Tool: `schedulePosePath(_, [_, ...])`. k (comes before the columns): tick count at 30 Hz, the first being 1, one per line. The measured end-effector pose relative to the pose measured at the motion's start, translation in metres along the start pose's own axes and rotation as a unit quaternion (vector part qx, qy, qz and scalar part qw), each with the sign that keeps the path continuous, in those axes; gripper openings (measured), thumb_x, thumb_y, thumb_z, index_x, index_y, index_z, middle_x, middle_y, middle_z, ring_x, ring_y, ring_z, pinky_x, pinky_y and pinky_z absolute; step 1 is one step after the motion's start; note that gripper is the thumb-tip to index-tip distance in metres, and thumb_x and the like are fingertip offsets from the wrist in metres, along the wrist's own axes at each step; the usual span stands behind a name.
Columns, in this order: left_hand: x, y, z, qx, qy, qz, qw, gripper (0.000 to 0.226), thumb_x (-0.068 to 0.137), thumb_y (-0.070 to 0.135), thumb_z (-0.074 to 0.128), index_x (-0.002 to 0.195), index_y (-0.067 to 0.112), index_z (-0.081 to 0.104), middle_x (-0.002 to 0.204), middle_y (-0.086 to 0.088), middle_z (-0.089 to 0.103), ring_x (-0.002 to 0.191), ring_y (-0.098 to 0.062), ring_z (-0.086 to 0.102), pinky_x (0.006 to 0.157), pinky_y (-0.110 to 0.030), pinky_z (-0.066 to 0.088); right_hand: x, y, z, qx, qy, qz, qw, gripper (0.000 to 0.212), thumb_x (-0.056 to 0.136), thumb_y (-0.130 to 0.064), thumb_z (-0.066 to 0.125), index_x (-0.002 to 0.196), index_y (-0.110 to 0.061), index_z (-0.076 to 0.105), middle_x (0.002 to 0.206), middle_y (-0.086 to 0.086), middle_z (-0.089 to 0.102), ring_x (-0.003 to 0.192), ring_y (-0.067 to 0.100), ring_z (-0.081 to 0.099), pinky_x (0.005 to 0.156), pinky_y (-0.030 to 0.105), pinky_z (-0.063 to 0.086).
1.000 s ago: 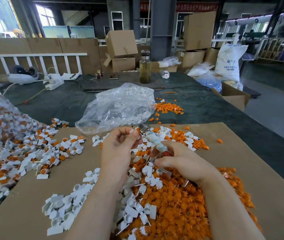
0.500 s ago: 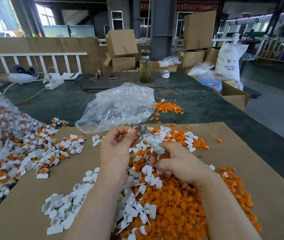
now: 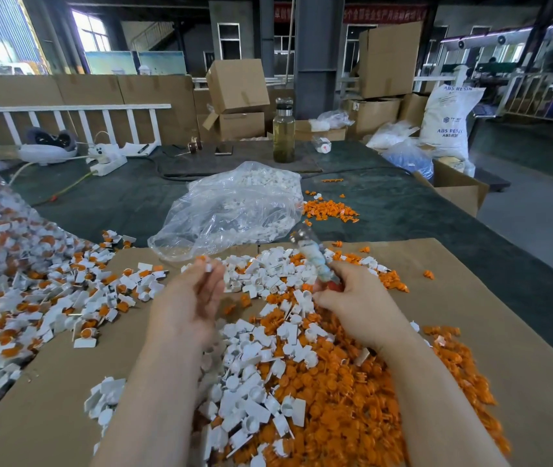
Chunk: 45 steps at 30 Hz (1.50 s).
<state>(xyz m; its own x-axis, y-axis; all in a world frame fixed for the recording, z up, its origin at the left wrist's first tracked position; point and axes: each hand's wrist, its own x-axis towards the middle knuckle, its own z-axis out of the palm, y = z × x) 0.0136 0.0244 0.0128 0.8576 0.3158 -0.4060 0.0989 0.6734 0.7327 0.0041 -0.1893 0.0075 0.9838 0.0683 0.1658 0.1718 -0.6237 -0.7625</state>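
A small white-and-orange plastic piece (image 3: 205, 264) is pinched at the fingertips of the left hand (image 3: 189, 301), just left of centre frame, though blur softens the grip. Light, stiff and smooth, the piece looks apt to slip or flick away, and its flat white tab seems the surest place to take it. The right hand (image 3: 357, 305), right of centre, is wrapped around the lower end of a tape-bound metal tool (image 3: 312, 254) that slants up and left with its tip free. Rigid and light, the tool is best held by that taped shank. Below both hands a loose heap of white and orange parts (image 3: 319, 382) spreads over a cardboard sheet (image 3: 49, 399). A clear plastic bag (image 3: 231, 210) lies beyond at centre. At upper right a white sack (image 3: 450, 119) reads "ABS RESIN". The red banner (image 3: 383, 11) along the top is too small to read.
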Motion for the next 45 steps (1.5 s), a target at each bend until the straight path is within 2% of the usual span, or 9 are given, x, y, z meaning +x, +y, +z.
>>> schedulePosePath(6, [0.016,0.025,-0.033,-0.255,0.097,-0.042,0.961,0.028,0.105,0.014,0.045,0.129,0.007,0.057,0.096,-0.008,0.074,0.079,-0.009,0.075,0.063,-0.022,0.06,0.006,0.018,-0.006,-0.082,0.117,0.102,0.984,0.013,0.086,-0.025,0.06,0.076,-0.018,0.057,0.064,-0.001,0.059,0.057,0.016,0.053,0.049,0.026,0.033])
schedulePosePath(14, [0.014,0.028,-0.042,-0.355,0.116,0.036,0.927,0.038,0.108,0.014,0.029,0.13,0.009,0.058,0.112,-0.003,0.07,0.081,-0.005,0.072,0.064,-0.02,0.057,0.006,0.023,-0.002,-0.209,0.009,0.117,0.971,0.008,0.084,-0.029,0.059,0.081,-0.023,0.054,0.076,-0.003,0.06,0.067,0.014,0.059,0.051,0.026,0.039])
schedulePosePath(18, [0.015,0.029,-0.041,-0.282,0.113,0.06,0.951,0.03,0.103,0.025,0.045,0.128,0.014,0.058,0.112,0.002,0.071,0.085,-0.005,0.07,0.071,-0.018,0.054,0.006,0.021,0.002,-0.241,-0.021,0.095,0.966,0.013,0.084,-0.029,0.058,0.077,-0.025,0.048,0.08,-0.006,0.055,0.07,0.01,0.053,0.052,0.026,0.037])
schedulePosePath(24, [0.004,0.012,-0.012,0.113,0.032,0.08,0.99,0.007,0.088,0.018,0.073,0.095,0.018,0.073,0.084,0.006,0.077,0.073,-0.005,0.067,0.066,-0.02,0.054,0.005,0.022,0.007,-0.279,-0.042,0.112,0.953,0.011,0.084,-0.032,0.06,0.084,-0.023,0.053,0.08,-0.006,0.059,0.07,0.011,0.058,0.056,0.027,0.046])
schedulePosePath(26, [0.001,0.002,-0.006,0.267,-0.017,0.117,0.956,0.008,0.087,0.02,0.073,0.094,0.024,0.072,0.093,0.006,0.075,0.084,-0.01,0.067,0.073,-0.027,0.052,0.005,0.022,0.007,-0.286,-0.042,0.118,0.95,0.011,0.085,-0.032,0.06,0.086,-0.023,0.053,0.08,-0.005,0.059,0.071,0.012,0.059,0.06,0.028,0.052])
schedulePosePath(29, [-0.007,-0.013,0.0,0.494,-0.104,0.211,0.837,0.01,0.091,0.027,0.068,0.09,0.038,0.069,0.097,0.017,0.069,0.086,-0.002,0.063,0.074,-0.023,0.051,0.005,0.021,0.007,-0.286,-0.044,0.126,0.949,0.011,0.086,-0.032,0.061,0.086,-0.023,0.054,0.081,-0.005,0.06,0.072,0.012,0.061,0.065,0.03,0.057])
schedulePosePath(32, [-0.013,-0.027,0.01,0.609,-0.183,0.245,0.732,0.006,0.091,0.037,0.068,0.092,0.043,0.067,0.097,0.023,0.064,0.083,0.003,0.061,0.064,-0.011,0.04,0.005,0.019,0.008,-0.291,-0.035,0.134,0.947,0.01,0.087,-0.031,0.061,0.088,-0.023,0.054,0.08,-0.005,0.06,0.07,0.011,0.06,0.06,0.028,0.054])
schedulePosePath(36, [-0.016,-0.051,0.016,0.721,-0.202,0.303,0.59,0.03,0.093,0.042,0.063,0.122,0.037,0.064,0.111,0.008,0.053,0.103,-0.01,0.055,0.075,-0.02,0.037,0.005,0.018,0.009,-0.292,-0.033,0.137,0.946,0.012,0.087,-0.032,0.062,0.088,-0.023,0.053,0.08,-0.005,0.059,0.069,0.009,0.058,0.056,0.025,0.048])
schedulePosePath(45, [-0.017,-0.055,0.016,0.723,-0.199,0.349,0.562,0.018,0.094,0.034,0.063,0.111,0.036,0.068,0.099,0.009,0.046,0.093,-0.011,0.051,0.072,-0.02,0.035,0.005,0.018,0.01,-0.278,-0.003,0.121,0.953,0.021,0.091,-0.033,0.058,0.076,-0.023,0.047,0.076,-0.004,0.056,0.065,0.01,0.054,0.05,0.023,0.039])
